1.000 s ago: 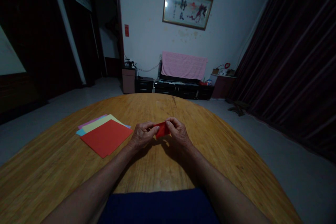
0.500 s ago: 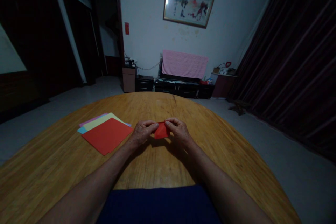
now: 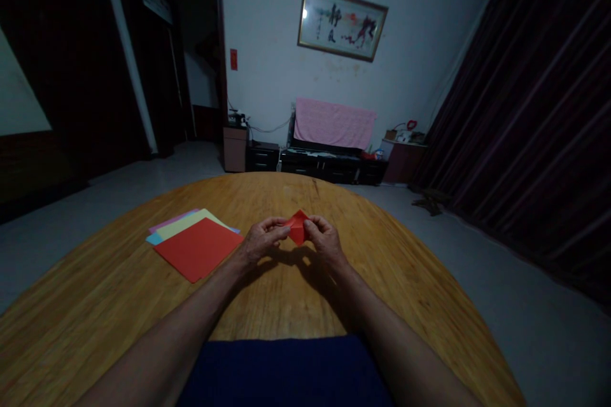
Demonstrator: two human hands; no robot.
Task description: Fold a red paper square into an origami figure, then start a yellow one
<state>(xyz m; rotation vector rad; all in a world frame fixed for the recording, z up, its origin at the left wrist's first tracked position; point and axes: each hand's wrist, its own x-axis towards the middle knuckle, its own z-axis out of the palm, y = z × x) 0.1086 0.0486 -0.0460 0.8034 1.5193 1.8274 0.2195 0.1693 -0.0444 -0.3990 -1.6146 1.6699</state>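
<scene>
A small folded piece of red paper (image 3: 298, 229) is held up just above the table, between both hands. It shows a diamond-like outline with a point at the top and one at the bottom, and a crease across it. My left hand (image 3: 263, 238) pinches its left side between thumb and fingers. On the opposite side, my right hand (image 3: 325, 238) grips the paper's right edge, thumb in front. Some of the fingers behind the paper are hidden.
Left of my hands, a red sheet (image 3: 198, 249) lies on top of yellow, blue and pink sheets on the round wooden table (image 3: 258, 311). Beyond the table stand a low black cabinet (image 3: 300, 164) and a pink cloth (image 3: 334, 124) draped over something dark.
The red paper has gone from a flat, roughly square shape to an opened diamond with pointed top and bottom. Both hands still hold it at its sides. The camera view has tilted slightly up.
</scene>
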